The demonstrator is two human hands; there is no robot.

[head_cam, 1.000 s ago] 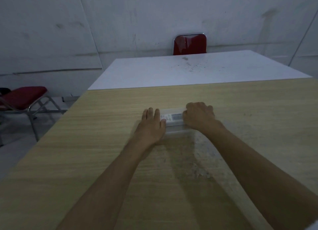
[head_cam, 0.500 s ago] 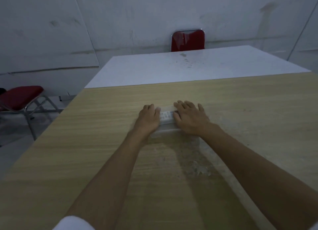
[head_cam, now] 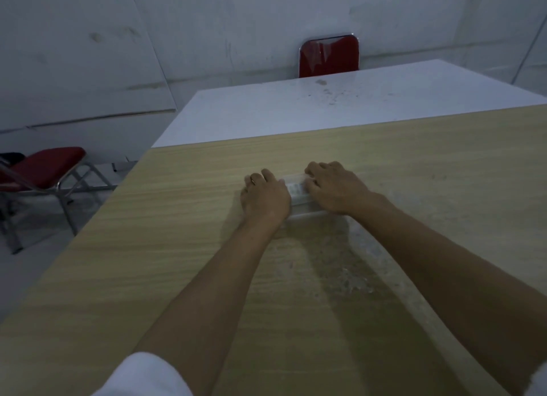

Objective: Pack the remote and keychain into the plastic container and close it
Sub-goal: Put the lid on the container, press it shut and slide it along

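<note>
A clear plastic container lies on the wooden table, mostly covered by both hands. Through its lid a white remote with rows of buttons shows between the hands. My left hand rests flat on the container's left end, fingers curled over the far edge, a ring on one finger. My right hand presses on the right end, fingers bent over the far edge. The keychain is not visible.
A white table abuts the wooden one at the far side, with a red chair behind it. Another red folding chair stands on the floor to the left. The wooden top has pale scuffed patches near my right forearm.
My right hand has shifted slightly right and curled its fingers over the container's far edge. My left hand's fingers have bent down over the left end. The container stays in place.
</note>
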